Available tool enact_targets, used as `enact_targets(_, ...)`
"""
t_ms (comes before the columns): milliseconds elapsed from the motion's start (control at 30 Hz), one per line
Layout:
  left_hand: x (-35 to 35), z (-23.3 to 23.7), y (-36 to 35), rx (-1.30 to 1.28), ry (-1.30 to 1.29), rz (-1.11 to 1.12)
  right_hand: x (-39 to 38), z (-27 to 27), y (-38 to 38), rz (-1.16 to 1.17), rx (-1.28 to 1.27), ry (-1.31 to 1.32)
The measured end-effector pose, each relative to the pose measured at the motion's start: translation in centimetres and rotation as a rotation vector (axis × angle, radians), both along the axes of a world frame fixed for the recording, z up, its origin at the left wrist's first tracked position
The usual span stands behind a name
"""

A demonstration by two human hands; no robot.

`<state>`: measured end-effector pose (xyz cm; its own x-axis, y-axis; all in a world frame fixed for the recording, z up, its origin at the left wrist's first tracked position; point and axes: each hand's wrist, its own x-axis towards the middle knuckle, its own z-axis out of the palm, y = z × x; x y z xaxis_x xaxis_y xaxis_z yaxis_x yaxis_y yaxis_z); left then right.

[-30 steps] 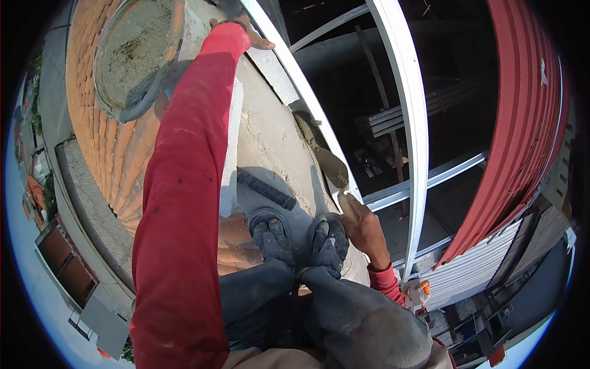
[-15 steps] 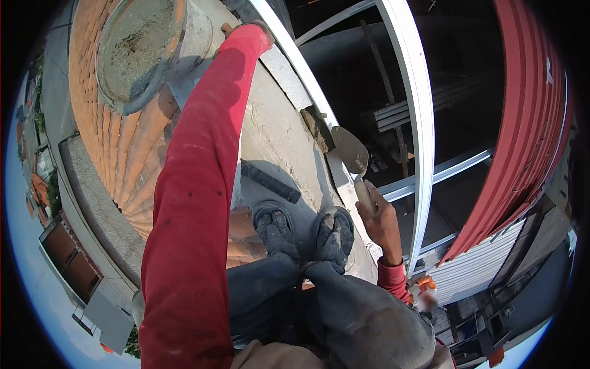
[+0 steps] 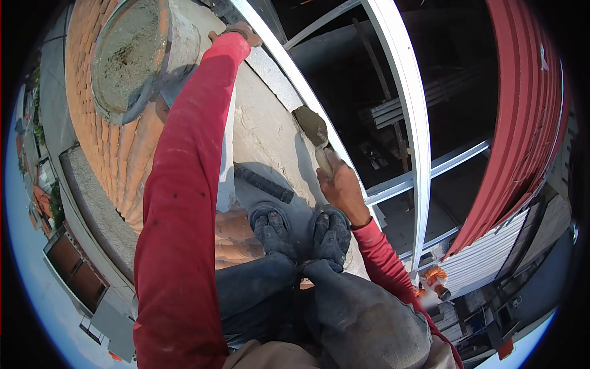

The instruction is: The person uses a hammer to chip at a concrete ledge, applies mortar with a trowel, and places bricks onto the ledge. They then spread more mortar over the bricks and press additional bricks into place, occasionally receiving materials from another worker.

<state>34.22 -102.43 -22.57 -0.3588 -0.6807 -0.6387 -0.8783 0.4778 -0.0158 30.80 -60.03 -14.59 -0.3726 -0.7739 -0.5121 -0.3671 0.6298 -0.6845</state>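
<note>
trowel (image 3: 311, 127) at the edge of the ledge (image 3: 264, 123), beside the white beam (image 3: 284, 66), handle clamped in my right hand (image 3: 344, 189); left hand (image 3: 243, 34) well apart, near the mortar bucket (image 3: 183, 46), i can't tell from my feed whether it grips anything.

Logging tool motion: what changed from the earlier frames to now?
Since half a second ago, the right hand has moved the grey metal trowel from over the white metal beam inward and farther from the body, now over the grey cement ledge. No visible grasp or release. Unchanged: left hand near the beam, round mortar-filled bucket, dark ridged cylinder.
</note>
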Motion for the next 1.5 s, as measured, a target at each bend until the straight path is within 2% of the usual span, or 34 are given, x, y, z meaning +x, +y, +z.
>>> enact_targets(67,0.0,-0.4,-0.3,-0.055,0.04,0.025,1.2,-0.2,-0.2,0.023,-0.026,0.038)
enact_targets(167,-1.0,2.6,0.7,0.023,-0.007,0.1,1.4,0.0,0.6,0.09,-0.021,0.084)
enact_targets(267,-1.1,3.4,1.6,0.019,-0.09,0.148,0.7,0.7,0.8,0.131,-0.003,0.092)
enact_targets(533,-0.8,4.4,3.3,-0.157,-0.017,0.341,0.4,1.7,0.8,0.083,-0.094,0.06)
enact_targets(600,-0.5,5.3,3.7,-0.178,0.0,0.391,-0.6,1.4,1.1,0.138,-0.126,0.083)
enact_targets(733,-0.2,6.9,4.9,-0.268,0.102,0.404,-2.9,2.0,1.4,0.231,-0.126,0.076)
enact_targets(833,0.6,8.1,5.1,-0.342,0.124,0.309,-3.5,3.3,1.4,0.248,-0.181,0.043)
enact_targets(900,0.6,9.1,5.5,-0.363,0.241,0.376,-4.2,4.2,1.4,0.194,-0.21,-0.096)
enact_targets(1067,2.4,11.8,8.8,-0.482,0.428,0.358,-5.1,6.1,4.3,0.163,-0.035,-0.092)
enact_targets(1167,2.5,15.2,11.3,-0.592,0.529,0.383,-6.1,6.8,6.5,0.122,0.01,-0.137)
enact_targets(1367,1.7,24.8,15.4,-0.909,0.753,0.239,-7.9,7.3,8.2,0.015,-0.056,-0.155)
enact_targets(1433,2.5,28.4,15.6,-0.966,0.845,0.206,-8.4,9.9,6.3,-0.104,-0.095,-0.299)
enact_targets(1467,3.3,30.6,15.1,-0.983,0.897,0.189,-8.4,11.2,4.5,-0.134,-0.234,-0.302)
enact_targets(1500,4.4,33.1,14.4,-0.992,0.949,0.174,-9.5,11.9,3.0,-0.117,-0.268,-0.315)
